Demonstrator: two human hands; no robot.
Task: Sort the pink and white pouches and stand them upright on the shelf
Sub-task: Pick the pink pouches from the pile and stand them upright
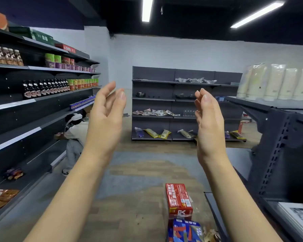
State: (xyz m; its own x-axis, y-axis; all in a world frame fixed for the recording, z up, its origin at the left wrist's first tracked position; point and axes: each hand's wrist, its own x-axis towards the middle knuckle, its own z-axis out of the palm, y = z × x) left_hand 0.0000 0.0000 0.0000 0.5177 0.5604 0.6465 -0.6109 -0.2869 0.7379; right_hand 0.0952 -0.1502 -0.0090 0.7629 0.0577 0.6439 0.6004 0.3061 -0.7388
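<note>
Pouches [155, 112], pink and white as far as can be made out, are seen lying flat in a loose row on the third board down of the far shelf [185, 82], across the aisle and straight ahead. Their long axes run roughly along the board's front edge; none is upright. Detail is too small for the colours of single packs to be told apart. Both hands are raised in front of the view, palms turned toward each other, well apart from the pouches and from any shelf. The left hand [106, 117] is held with fingers straight and relaxed, nothing in it; the right hand [209, 119] likewise, fingers loosely extended, empty. The row lies between the two hands as seen from the head, a little nearer the left hand's side, so the left hand is judged slightly better placed, though the aisle has to be crossed first. Sorting is judged not yet begun. On the lower board of the same shelf yellow packs [157, 133] lie flat. On the floor near the feet a red box [178, 198] stands. Another person [75, 135] crouches at the left-hand shelving.
</note>
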